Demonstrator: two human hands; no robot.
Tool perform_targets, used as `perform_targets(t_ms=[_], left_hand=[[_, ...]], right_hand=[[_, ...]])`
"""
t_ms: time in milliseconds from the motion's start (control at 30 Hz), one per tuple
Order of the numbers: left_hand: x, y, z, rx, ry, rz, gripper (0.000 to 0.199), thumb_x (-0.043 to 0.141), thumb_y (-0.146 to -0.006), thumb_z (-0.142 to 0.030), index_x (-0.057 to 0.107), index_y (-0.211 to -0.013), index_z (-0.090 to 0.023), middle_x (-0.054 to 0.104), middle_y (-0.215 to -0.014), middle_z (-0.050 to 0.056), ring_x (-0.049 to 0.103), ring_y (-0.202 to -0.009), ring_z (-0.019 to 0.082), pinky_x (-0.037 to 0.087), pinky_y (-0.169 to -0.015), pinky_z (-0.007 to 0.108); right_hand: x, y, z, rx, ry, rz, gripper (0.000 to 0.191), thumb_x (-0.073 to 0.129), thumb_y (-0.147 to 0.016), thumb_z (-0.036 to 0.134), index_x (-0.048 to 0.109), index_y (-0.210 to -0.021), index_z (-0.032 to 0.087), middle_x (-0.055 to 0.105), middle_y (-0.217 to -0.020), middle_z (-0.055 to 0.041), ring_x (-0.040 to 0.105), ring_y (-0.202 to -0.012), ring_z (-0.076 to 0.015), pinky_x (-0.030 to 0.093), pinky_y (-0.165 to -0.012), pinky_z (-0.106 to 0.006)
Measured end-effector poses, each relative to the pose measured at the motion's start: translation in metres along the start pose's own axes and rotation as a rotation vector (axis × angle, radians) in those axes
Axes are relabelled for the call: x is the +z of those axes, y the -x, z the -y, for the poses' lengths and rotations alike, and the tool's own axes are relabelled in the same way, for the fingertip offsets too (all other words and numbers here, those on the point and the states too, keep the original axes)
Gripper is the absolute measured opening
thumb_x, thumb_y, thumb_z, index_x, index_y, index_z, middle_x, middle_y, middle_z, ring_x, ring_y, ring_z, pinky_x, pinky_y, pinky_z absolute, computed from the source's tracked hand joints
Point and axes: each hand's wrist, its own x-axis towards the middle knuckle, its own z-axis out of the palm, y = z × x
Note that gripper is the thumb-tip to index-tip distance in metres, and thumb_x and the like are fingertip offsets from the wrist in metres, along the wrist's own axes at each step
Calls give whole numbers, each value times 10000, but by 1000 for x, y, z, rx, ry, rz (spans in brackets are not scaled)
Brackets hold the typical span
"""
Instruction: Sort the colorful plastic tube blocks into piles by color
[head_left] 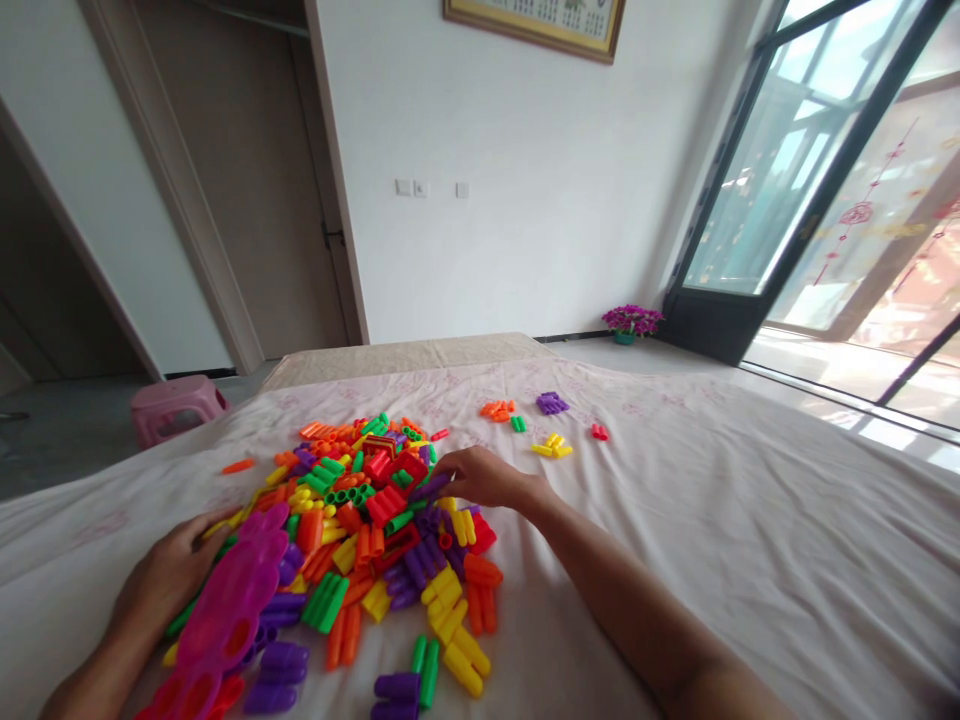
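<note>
A heap of colourful plastic bullet-shaped building blocks (386,505) lies on the cloth. My right hand (484,478) reaches in from the right, its fingers closed on a long purple block (431,487) at the heap's right side. At the left edge, my left hand (169,565) has its thumb and forefinger curled around a yellow block (223,524); its other fingertips are hidden. A large magenta scalloped piece (232,600) stands between that hand and the heap. Nearer me are a purple double block (277,677) and a yellow double block (466,668).
Small groups of blocks lie farther back: orange (497,410), purple (553,402), yellow (553,446) and red (599,432). A pale wrinkled cloth (675,530) covers the surface. Beyond it are a pink stool (178,405) at left and potted purple flowers (632,319) by the glass door.
</note>
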Motion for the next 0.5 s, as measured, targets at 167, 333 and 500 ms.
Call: perform_targets(t_ms=[167,333,500], left_hand=[[-1,1,-2,-34,52,59,574,420,-878,-544,687,-1236,-184,719,-1245,109,675,-1118,293,514,-932,357],[0,-1,0,-37,59,58,565,440,-863,-548,693,-1214,-185,741,-1196,99,696,-1072,284,530,-888,331],[3,-5,7,-29,66,65,566,441,-867,-547,684,-1224,-182,738,-1203,103,694,-1078,281,524,-895,325]], right_hand=[[-11,1,-17,175,-298,-54,222,652,-807,198,734,-1014,193,722,-825,2,645,-675,-119,466,-583,-191],[-30,5,-47,290,-410,-363,186,655,-802,260,706,-947,155,706,-775,-28,639,-655,-120,491,-563,-194],[-51,19,-96,503,-456,-725,260,619,-822,355,683,-961,145,693,-794,-66,671,-718,-162,547,-618,-238]])
